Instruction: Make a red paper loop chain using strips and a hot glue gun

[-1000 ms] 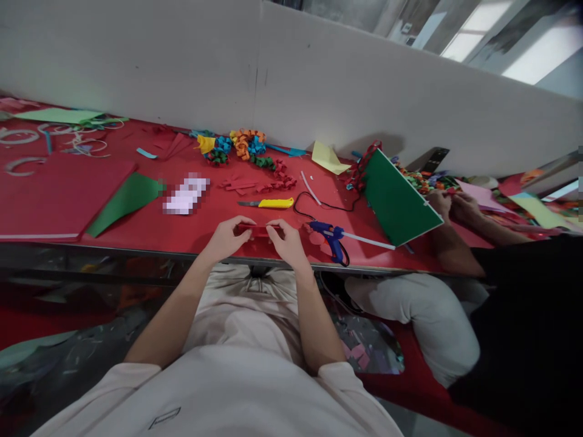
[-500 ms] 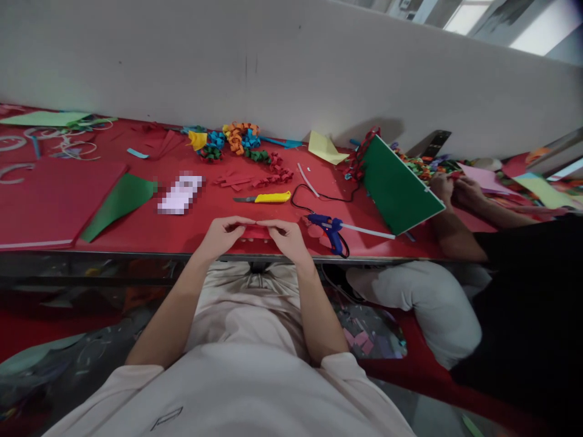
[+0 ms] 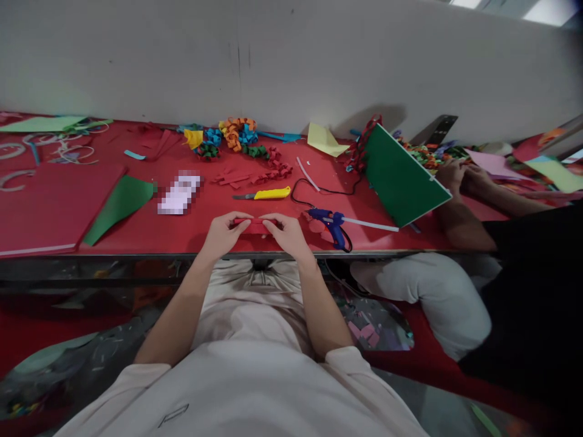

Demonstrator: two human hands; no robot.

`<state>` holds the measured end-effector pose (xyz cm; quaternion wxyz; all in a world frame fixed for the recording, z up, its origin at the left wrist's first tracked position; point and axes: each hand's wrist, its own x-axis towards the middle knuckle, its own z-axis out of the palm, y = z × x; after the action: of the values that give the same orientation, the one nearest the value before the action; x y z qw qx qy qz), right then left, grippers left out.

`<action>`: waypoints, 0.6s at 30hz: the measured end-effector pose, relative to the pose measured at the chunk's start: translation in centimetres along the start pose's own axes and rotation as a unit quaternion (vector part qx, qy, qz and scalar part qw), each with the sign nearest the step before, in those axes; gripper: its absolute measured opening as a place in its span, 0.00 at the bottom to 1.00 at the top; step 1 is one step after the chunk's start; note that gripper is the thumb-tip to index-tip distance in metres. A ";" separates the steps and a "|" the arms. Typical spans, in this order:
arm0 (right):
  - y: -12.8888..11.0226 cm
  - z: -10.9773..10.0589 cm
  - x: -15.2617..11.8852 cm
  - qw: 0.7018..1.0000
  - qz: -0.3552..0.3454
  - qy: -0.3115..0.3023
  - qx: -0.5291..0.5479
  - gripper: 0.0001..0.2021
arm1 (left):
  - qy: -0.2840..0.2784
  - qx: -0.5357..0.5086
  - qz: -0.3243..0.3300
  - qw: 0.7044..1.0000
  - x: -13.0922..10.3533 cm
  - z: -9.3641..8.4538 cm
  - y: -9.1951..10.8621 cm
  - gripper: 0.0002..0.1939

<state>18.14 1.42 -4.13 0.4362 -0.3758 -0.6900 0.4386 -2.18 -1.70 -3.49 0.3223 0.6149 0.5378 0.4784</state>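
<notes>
— Surroundings?
— A yellow-handled utility knife lies beyond the hands; a blue glue gun with a white stick sits near the right hand, its black cord looping beyond. A green rectangular board stands tilted between that gun and a co-worker's hands.
— Hand pose?
— Left hand and right face each other, fingers curled inward, both pinched closed on a narrow red paper strip above the red tabletop's near edge.

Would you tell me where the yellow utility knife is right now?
In the head view, the yellow utility knife lies on the red table, just beyond the right hand, left of the blue glue gun.
</notes>
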 end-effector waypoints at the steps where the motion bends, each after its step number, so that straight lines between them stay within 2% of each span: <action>1: 0.1 0.0 0.0 1.000 -0.002 0.003 -0.008 0.12 | 0.006 -0.005 -0.002 1.000 0.0 0.0 -0.1 0.16; 6: -0.2 0.3 0.0 0.998 -0.026 0.012 -0.053 0.11 | 0.021 0.009 -0.011 1.000 0.0 0.4 0.2 0.14; 11: -0.5 0.4 -0.1 0.999 -0.023 0.001 -0.044 0.11 | 0.033 0.028 -0.001 0.999 -0.4 0.8 0.7 0.14; 15: -0.2 0.3 -0.2 0.999 -0.024 0.030 -0.035 0.09 | 0.019 0.045 0.026 0.998 -0.3 0.7 0.6 0.14; 18: 0.0 0.1 -0.2 0.998 -0.012 0.056 -0.020 0.09 | 0.015 -0.009 -0.013 1.000 -0.1 0.7 0.3 0.17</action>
<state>18.08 1.18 -4.22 0.4719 -0.4003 -0.6772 0.3981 -1.41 -1.81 -3.52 0.3259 0.5977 0.5466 0.4876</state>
